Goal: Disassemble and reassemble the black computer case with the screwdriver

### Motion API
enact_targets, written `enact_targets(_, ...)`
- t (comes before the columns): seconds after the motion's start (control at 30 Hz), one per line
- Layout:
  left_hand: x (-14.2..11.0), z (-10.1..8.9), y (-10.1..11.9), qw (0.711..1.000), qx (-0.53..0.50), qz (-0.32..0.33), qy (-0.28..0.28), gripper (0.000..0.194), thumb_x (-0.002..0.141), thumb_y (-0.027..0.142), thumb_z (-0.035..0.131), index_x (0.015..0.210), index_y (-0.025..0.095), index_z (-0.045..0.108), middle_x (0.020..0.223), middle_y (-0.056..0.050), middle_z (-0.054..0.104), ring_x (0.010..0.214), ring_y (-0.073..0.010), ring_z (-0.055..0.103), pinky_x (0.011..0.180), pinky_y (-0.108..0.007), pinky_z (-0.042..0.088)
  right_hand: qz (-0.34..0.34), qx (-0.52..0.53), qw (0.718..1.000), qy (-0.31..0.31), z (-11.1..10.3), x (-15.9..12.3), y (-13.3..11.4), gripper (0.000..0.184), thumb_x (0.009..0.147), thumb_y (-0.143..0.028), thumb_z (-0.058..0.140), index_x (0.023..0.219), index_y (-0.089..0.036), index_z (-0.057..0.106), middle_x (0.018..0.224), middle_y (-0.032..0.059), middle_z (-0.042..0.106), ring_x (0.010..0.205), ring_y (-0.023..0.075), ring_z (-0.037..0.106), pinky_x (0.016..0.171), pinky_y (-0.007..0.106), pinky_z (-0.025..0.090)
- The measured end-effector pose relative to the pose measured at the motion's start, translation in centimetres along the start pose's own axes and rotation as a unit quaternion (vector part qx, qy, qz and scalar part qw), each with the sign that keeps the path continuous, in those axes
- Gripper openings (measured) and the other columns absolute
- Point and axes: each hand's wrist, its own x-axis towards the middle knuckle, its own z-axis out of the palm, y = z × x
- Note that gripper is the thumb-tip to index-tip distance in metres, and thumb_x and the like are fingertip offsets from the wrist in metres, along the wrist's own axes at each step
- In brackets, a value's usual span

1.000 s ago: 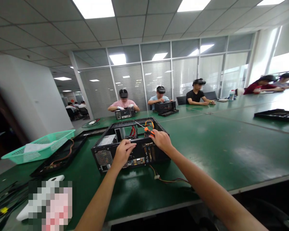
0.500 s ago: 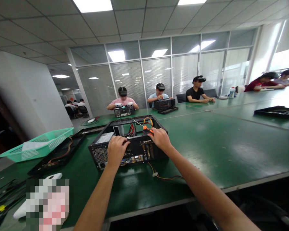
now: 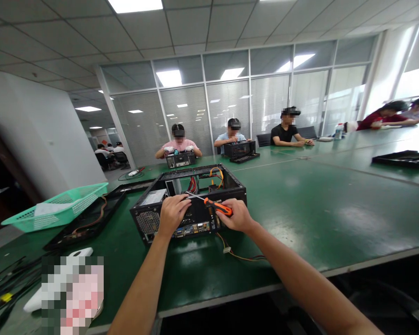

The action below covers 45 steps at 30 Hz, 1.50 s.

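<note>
From where I stand, the person's right hand [image 3: 239,215] is wrapped firmly round the orange-and-black handle of a screwdriver [image 3: 218,206], its shaft slanting up and leftward from that grip, with the far end close by the bent fingers of the left hand [image 3: 172,214]. That left hand is at the upper edge of the opened computer case [image 3: 198,213], which sits under and just beyond both hands, though I can't tell whether its fingers pinch anything; a thin cable's white connector [image 3: 226,250] lies on the green table [image 3: 300,232] below the right-hand grip.
</note>
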Motion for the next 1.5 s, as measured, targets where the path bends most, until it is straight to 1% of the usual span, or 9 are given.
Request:
enact_targets(0.1, -0.3, 0.2, -0.3, 1.0, -0.003, 0.007, 0.023, 0.014, 0.085, 0.024, 0.054, 0.095, 0.024, 0.063, 0.111, -0.006, 0.064, 0.101, -0.0192, 0.058, 0.087, -0.039, 0.042, -0.06, 0.002, 0.998, 0.033, 0.0, 0.1, -0.4, 0.016, 0.078, -0.034, 0.054, 0.08, -0.018, 0.055, 0.065, 0.0016, 0.06, 0.058, 0.0123, 0.056, 0.057, 0.025, 0.042)
enact_targets(0.2, -0.6, 0.5, -0.5, 0.999, -0.004, 0.011, 0.042, 0.012, 0.084, 0.023, 0.057, 0.093, 0.024, 0.064, 0.111, -0.005, 0.064, 0.101, -0.0183, 0.058, 0.088, -0.039, 0.042, -0.116, 0.007, 0.992, 0.041, 0.1, 0.3, -0.7, 0.013, 0.079, -0.031, 0.053, 0.078, -0.018, 0.054, 0.061, 0.0002, 0.057, 0.055, 0.0118, 0.052, 0.054, 0.025, 0.039)
enact_targets(0.43, -1.0, 1.1, -0.7, 0.997, -0.004, 0.008, 0.072, 0.012, 0.082, 0.022, 0.06, 0.093, 0.024, 0.064, 0.11, -0.006, 0.064, 0.103, -0.0183, 0.058, 0.088, -0.039, 0.041, -0.156, -0.02, 0.987, 0.022, 0.1, 0.2, -1.2, 0.011, 0.079, -0.029, 0.052, 0.08, -0.019, 0.055, 0.06, -0.0007, 0.057, 0.055, 0.0116, 0.051, 0.055, 0.025, 0.038)
enact_targets(0.57, -0.6, 1.3, -0.2, 0.998, -0.016, -0.003, 0.057, 0.011, 0.083, 0.023, 0.058, 0.093, 0.023, 0.064, 0.11, -0.006, 0.064, 0.103, -0.0182, 0.058, 0.089, -0.039, 0.041, -0.157, -0.006, 0.987, 0.031, 0.1, 0.3, -1.2, 0.012, 0.077, -0.027, 0.053, 0.084, -0.019, 0.056, 0.062, -0.0007, 0.058, 0.055, 0.0112, 0.052, 0.055, 0.025, 0.04)
enact_targets(0.7, 0.5, 2.2, 0.7, 0.999, -0.014, -0.004, 0.044, 0.012, 0.084, 0.024, 0.055, 0.093, 0.023, 0.064, 0.111, -0.007, 0.064, 0.102, -0.0191, 0.058, 0.088, -0.041, 0.041, -0.149, -0.007, 0.988, 0.041, 0.1, 0.4, -0.9, 0.012, 0.076, -0.025, 0.053, 0.085, -0.018, 0.056, 0.062, -0.0006, 0.059, 0.056, 0.0115, 0.052, 0.054, 0.025, 0.039)
enact_targets(0.9, 1.0, 3.5, 1.1, 0.999, -0.015, -0.003, 0.042, 0.014, 0.085, 0.024, 0.055, 0.096, 0.024, 0.063, 0.112, -0.007, 0.063, 0.105, -0.0191, 0.056, 0.089, -0.041, 0.04, -0.105, -0.032, 0.993, 0.042, -0.1, 0.3, -0.4, 0.013, 0.078, -0.028, 0.051, 0.082, -0.018, 0.058, 0.064, 0.001, 0.059, 0.057, 0.0116, 0.053, 0.057, 0.025, 0.042)
enact_targets(1.03, 0.7, 3.4, 0.9, 0.999, -0.008, 0.0, 0.044, 0.014, 0.085, 0.023, 0.054, 0.097, 0.024, 0.063, 0.113, -0.007, 0.062, 0.105, -0.0192, 0.056, 0.09, -0.041, 0.04, -0.104, -0.037, 0.994, 0.022, -0.1, 0.4, -0.4, 0.015, 0.079, -0.029, 0.05, 0.082, -0.017, 0.058, 0.065, 0.0014, 0.059, 0.058, 0.0119, 0.054, 0.056, 0.024, 0.041)
enact_targets(1.2, 0.7, 3.3, 0.9, 0.999, -0.001, -0.002, 0.043, 0.014, 0.085, 0.025, 0.054, 0.096, 0.024, 0.063, 0.113, -0.008, 0.062, 0.105, -0.0199, 0.056, 0.089, -0.041, 0.042, -0.129, -0.05, 0.99, -0.001, -0.2, 0.5, -0.6, 0.012, 0.079, -0.027, 0.052, 0.082, -0.018, 0.058, 0.062, -0.0001, 0.059, 0.058, 0.0118, 0.052, 0.056, 0.025, 0.039)
enact_targets(1.5, 0.7, 3.5, 1.0, 0.999, 0.01, -0.001, 0.045, 0.014, 0.086, 0.025, 0.053, 0.096, 0.023, 0.063, 0.113, -0.008, 0.062, 0.104, -0.0199, 0.056, 0.089, -0.041, 0.041, -0.126, -0.042, 0.991, -0.001, -0.3, 0.6, -0.5, 0.011, 0.078, -0.026, 0.052, 0.083, -0.018, 0.058, 0.064, 0.0, 0.06, 0.058, 0.0117, 0.054, 0.056, 0.024, 0.04)
